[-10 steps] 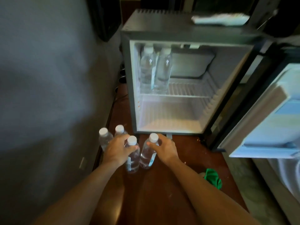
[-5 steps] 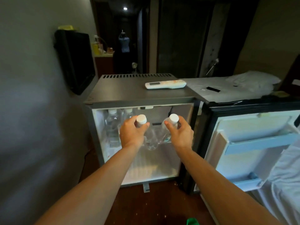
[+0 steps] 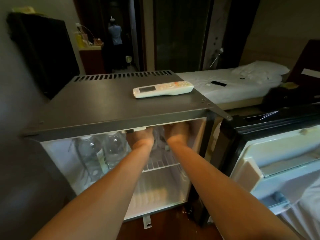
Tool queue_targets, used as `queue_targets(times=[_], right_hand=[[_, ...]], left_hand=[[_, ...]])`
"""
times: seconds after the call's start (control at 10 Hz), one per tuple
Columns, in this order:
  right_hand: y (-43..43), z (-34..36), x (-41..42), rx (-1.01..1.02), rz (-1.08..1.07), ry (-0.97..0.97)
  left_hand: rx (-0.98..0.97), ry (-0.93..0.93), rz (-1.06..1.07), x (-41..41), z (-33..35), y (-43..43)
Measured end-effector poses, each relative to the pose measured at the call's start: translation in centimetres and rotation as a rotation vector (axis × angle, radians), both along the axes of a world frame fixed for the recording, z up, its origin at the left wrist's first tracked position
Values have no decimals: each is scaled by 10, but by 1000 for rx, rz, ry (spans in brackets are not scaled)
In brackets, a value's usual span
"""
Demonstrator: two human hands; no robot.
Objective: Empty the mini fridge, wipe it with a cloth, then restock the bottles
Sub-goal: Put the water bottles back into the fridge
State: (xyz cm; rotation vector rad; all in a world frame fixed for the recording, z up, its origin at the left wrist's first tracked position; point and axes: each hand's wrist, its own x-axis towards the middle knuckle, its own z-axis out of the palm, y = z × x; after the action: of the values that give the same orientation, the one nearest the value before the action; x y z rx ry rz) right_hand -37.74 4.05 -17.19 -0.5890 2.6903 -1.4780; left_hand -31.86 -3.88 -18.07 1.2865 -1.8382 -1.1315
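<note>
Both your hands reach into the upper part of the open mini fridge [image 3: 103, 108]. Your left hand [image 3: 140, 137] and right hand [image 3: 178, 132] sit side by side just under its top edge, above the white wire shelf [image 3: 161, 164]. That edge hides your fingers, so I cannot tell how far they curl or whether they grip anything. Two clear plastic water bottles [image 3: 86, 149] stand upright on the shelf just left of your left hand. A long white remote control [image 3: 162, 89] lies on the fridge's flat grey metal top.
</note>
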Motion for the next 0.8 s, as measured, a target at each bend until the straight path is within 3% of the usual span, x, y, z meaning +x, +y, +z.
queue_targets(times=[0.1, 0.2, 0.3, 0.4, 0.5, 0.6, 0.7, 0.8], right_hand=[[-19, -8, -18, 199, 52, 8], [-24, -14, -22, 179, 2, 48], [-22, -17, -18, 90, -55, 122], [-14, -12, 2, 2, 27, 132], [0, -7, 31, -122, -77, 142], [19, -11, 76, -107, -111, 203], [31, -45, 142, -182, 34, 221], [26, -80, 204, -97, 240, -63]], left_hand=[[-67, -80, -50, -8, 9, -1], [-155, -131, -103, -10, 9, -6], [-181, -141, -156, -8, 10, -4], [-168, -201, -218, 10, 20, 10], [-165, -198, -290, 49, 24, 31], [-195, -165, -400, 101, 24, 42], [-208, -197, -444, 164, 10, 37], [-193, -244, -271, 234, -4, 12]])
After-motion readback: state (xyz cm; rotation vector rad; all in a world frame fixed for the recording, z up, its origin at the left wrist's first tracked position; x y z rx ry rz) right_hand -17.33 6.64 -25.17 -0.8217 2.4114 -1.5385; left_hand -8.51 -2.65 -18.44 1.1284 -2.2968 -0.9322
